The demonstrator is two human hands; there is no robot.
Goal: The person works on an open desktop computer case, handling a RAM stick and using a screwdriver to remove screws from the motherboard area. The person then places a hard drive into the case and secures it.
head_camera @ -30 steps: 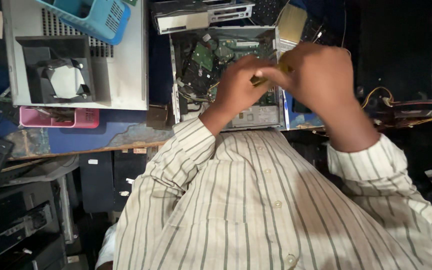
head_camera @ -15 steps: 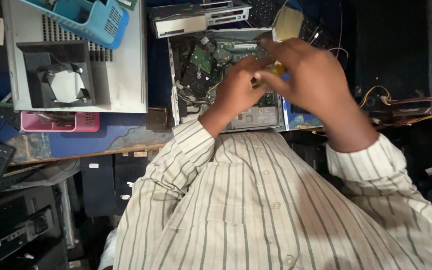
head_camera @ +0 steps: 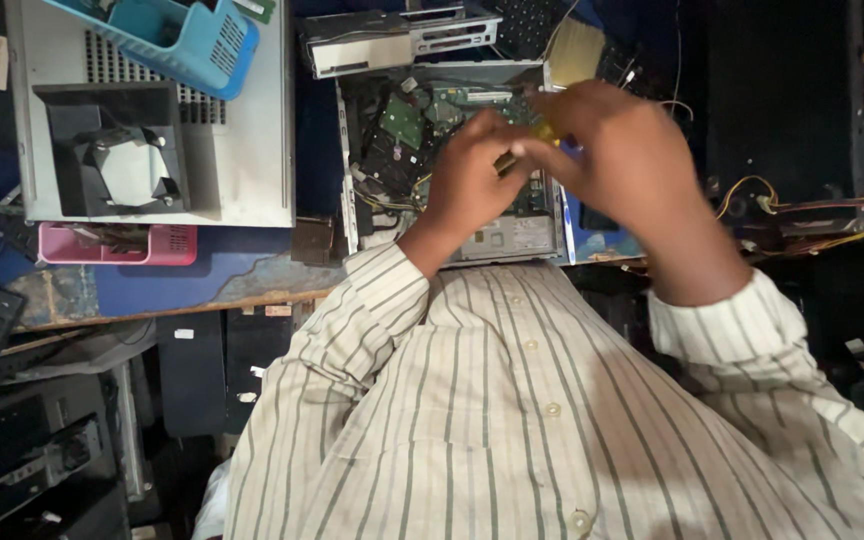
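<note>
Open computer case [head_camera: 452,150] being worked on at the counter [head_camera: 202,275].
Cover already off; yellow-handled tool [head_camera: 532,140] gripped between left hand [head_camera: 467,180] and right hand [head_camera: 622,160]; boards seen inside.

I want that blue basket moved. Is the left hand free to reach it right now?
Probably not yet: the left hand grips a yellow-handled tool with the right hand over the open computer case; the blue basket sits unobstructed.

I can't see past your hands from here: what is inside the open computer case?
Inside the open computer case lie a green circuit board, dark parts and loose wires. The left hand and right hand, pinching a yellow-handled tool, cover its right half.
</note>
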